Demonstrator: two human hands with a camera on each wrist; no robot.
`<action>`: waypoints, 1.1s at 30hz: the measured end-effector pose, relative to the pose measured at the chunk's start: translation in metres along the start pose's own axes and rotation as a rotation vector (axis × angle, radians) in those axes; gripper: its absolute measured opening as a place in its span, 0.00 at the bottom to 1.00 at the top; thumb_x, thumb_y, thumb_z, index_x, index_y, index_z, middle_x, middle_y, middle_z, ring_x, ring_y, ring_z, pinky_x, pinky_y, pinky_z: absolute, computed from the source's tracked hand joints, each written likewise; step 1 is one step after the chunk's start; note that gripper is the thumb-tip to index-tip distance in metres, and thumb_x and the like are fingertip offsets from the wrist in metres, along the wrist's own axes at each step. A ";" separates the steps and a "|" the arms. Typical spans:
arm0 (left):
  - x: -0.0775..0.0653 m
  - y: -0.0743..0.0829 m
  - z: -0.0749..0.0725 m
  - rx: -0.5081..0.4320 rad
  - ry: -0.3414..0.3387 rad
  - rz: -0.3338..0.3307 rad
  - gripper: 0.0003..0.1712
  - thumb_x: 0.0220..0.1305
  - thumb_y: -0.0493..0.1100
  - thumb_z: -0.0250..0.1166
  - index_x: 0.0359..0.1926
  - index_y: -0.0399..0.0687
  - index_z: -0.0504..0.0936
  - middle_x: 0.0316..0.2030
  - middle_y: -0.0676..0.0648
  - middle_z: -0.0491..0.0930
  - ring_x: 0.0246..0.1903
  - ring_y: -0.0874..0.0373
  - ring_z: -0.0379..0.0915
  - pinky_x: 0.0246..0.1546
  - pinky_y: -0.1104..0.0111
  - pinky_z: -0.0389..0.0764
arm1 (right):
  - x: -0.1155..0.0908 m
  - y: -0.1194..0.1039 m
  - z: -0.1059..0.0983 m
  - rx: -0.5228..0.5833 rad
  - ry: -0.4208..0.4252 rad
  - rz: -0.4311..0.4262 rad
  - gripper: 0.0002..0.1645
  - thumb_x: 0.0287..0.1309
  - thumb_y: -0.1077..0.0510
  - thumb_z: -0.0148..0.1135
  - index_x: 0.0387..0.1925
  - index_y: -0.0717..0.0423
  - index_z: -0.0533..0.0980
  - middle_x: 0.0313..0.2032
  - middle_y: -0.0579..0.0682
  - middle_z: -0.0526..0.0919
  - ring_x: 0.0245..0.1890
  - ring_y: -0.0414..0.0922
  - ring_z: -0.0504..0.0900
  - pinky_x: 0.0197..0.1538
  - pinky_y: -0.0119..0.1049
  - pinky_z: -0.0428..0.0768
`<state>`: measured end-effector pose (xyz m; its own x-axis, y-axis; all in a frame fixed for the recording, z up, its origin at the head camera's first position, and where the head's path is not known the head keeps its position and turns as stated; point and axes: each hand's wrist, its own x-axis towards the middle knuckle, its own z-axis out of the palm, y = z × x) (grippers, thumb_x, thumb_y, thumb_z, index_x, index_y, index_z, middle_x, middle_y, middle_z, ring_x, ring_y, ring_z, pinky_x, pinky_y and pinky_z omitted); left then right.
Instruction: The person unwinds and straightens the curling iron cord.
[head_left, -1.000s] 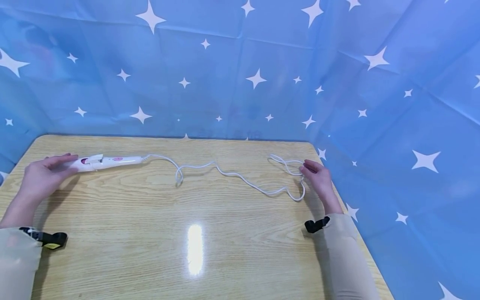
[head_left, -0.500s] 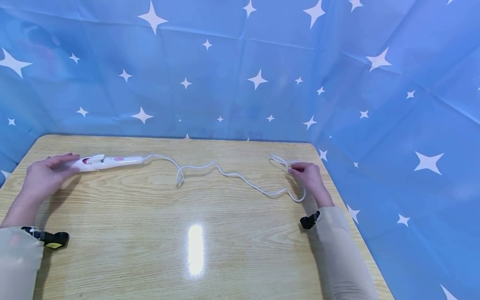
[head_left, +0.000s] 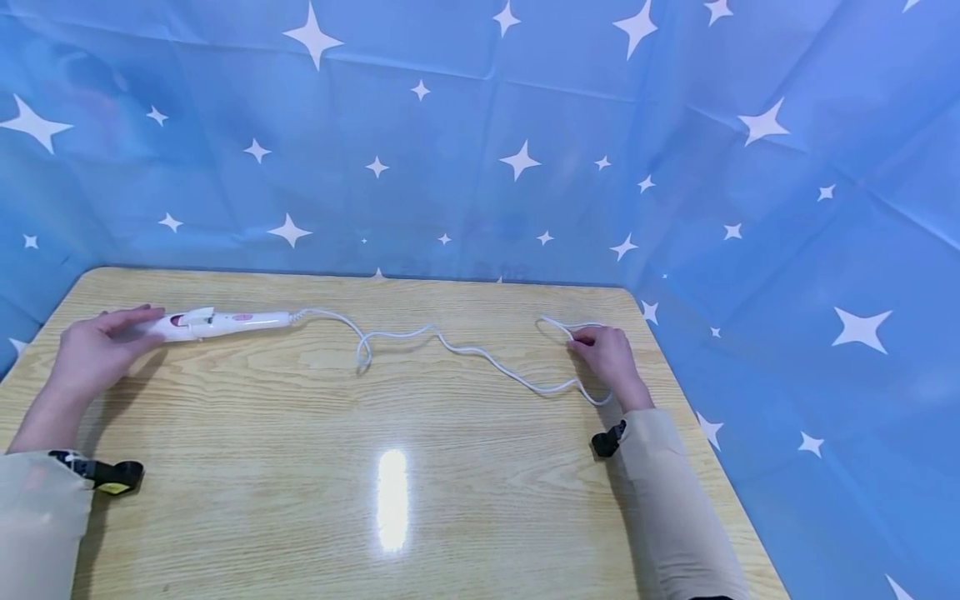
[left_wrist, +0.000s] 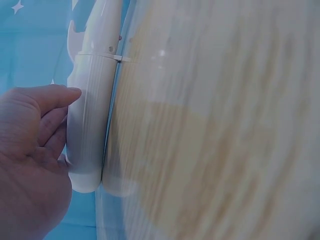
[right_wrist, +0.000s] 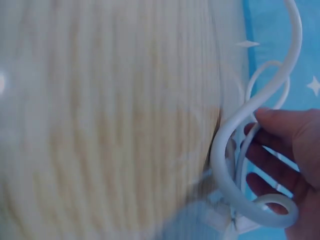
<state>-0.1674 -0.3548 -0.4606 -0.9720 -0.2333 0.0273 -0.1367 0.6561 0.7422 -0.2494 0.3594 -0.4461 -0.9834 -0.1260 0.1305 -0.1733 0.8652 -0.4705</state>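
Observation:
A white curling iron (head_left: 251, 322) with a pink button and a raised clamp lever lies at the back left of the table. My left hand (head_left: 97, 346) grips its thick end, which the fingers partly cover in the head view. In the left wrist view the thumb lies along the side of the curling iron (left_wrist: 90, 125). From its handle a thin white cord (head_left: 491, 360) runs in waves to the right. There my right hand (head_left: 609, 360) pinches the cord between thumb and fingertips. Loops of cord (right_wrist: 220, 145) pass in front of the fingers in the right wrist view.
The wooden table (head_left: 300, 467) has its back edge against a blue curtain (head_left: 442, 133) with white stars, which also runs along the right side. In the right wrist view a pale boxy piece (right_wrist: 247, 225) shows beneath the cord.
My right hand has moved left and slightly toward me along the cord, covering part of its loop. The left hand and the curling iron stay in place; the head view shifts slightly.

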 end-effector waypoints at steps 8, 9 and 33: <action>-0.001 0.002 0.000 -0.009 -0.007 -0.018 0.32 0.76 0.51 0.60 0.69 0.32 0.71 0.73 0.29 0.59 0.74 0.29 0.47 0.72 0.32 0.55 | 0.005 -0.007 -0.001 0.242 -0.041 0.110 0.13 0.69 0.60 0.66 0.49 0.65 0.85 0.41 0.59 0.89 0.36 0.45 0.85 0.35 0.30 0.85; -0.001 0.002 0.000 -0.008 -0.007 -0.018 0.32 0.76 0.51 0.60 0.69 0.32 0.71 0.73 0.29 0.59 0.74 0.29 0.47 0.72 0.32 0.55 | 0.006 -0.008 -0.002 0.282 -0.052 0.138 0.14 0.69 0.60 0.66 0.49 0.66 0.85 0.40 0.58 0.89 0.34 0.42 0.85 0.34 0.27 0.85; -0.005 0.003 -0.005 -0.016 -0.038 -0.003 0.35 0.74 0.57 0.61 0.70 0.37 0.72 0.74 0.34 0.62 0.73 0.31 0.51 0.71 0.36 0.59 | 0.037 -0.051 0.021 1.203 -0.135 0.558 0.21 0.76 0.67 0.52 0.64 0.75 0.64 0.32 0.56 0.87 0.33 0.45 0.89 0.46 0.35 0.90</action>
<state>-0.1615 -0.3556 -0.4552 -0.9781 -0.2080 -0.0001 -0.1370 0.6438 0.7528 -0.2779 0.3010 -0.4358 -0.9230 -0.0046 -0.3847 0.3815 -0.1396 -0.9137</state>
